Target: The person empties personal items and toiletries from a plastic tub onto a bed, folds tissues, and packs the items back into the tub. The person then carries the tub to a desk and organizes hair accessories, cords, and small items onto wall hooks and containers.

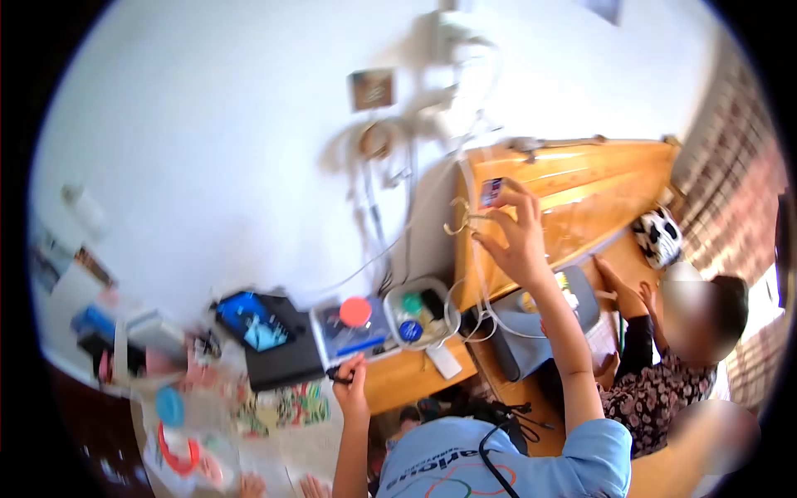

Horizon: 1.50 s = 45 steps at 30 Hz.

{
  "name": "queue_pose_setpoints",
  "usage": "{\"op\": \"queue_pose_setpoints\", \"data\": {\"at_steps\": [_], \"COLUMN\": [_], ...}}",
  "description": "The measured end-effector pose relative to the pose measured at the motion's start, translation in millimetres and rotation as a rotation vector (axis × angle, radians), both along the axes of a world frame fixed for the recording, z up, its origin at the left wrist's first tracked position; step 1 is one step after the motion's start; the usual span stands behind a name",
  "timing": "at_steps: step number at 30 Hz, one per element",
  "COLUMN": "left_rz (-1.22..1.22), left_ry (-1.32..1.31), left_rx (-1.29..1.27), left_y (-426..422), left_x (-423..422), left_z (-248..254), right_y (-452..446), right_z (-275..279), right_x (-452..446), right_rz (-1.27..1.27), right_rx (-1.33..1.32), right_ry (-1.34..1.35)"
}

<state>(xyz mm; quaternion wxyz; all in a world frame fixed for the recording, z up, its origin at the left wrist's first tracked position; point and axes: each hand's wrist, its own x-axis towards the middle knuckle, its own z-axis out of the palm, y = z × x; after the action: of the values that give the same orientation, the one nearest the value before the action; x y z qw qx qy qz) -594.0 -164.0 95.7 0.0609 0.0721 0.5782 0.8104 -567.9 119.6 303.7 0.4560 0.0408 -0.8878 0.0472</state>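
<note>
My right hand [516, 236] is raised in front of the wooden headboard, its fingers closed on a thin cream cord [457, 217] with a curled end. A small dark-and-white card-like item [491, 192] shows beside those fingers; whether they touch it is unclear. Lower and to the left, my left hand [352, 383] is closed around a small black object [336, 377], blurred, by the clear bin [320, 332]. White cables [473, 286] hang below my right hand.
A black case with a blue item [257, 319], a grey-rimmed basket [394, 299] and a white phone-like block [444, 362] stand near the wall. Someone in a floral top [656, 402] sits at right. Another person's hands [311, 485] rest on the lower-left table.
</note>
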Motion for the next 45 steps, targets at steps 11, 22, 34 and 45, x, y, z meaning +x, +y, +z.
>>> {"op": "queue_pose_setpoints", "data": {"at_steps": [11,22,34,45], "left_rz": [-0.266,-0.076,0.064,0.082], "left_ry": [-0.003,-0.099,-0.173,-0.196], "left_rx": [-0.044,0.061,0.147,0.155], "left_y": [55.4,26.3,13.5,12.5], "left_x": [20.9,38.7,48.4,51.3], "left_z": [4.1,-5.7,-18.7,-12.5], "right_y": [66.3,98.2,93.0,103.5], "right_z": [53.2,81.3,84.2,72.7], "right_x": [30.8,-47.4,-69.0,-79.0], "right_rz": [-0.036,0.068,0.145,0.195], "right_rx": [-0.158,-0.467,-0.597,-0.651], "right_ry": [0.122,0.073,0.014,0.009]}}
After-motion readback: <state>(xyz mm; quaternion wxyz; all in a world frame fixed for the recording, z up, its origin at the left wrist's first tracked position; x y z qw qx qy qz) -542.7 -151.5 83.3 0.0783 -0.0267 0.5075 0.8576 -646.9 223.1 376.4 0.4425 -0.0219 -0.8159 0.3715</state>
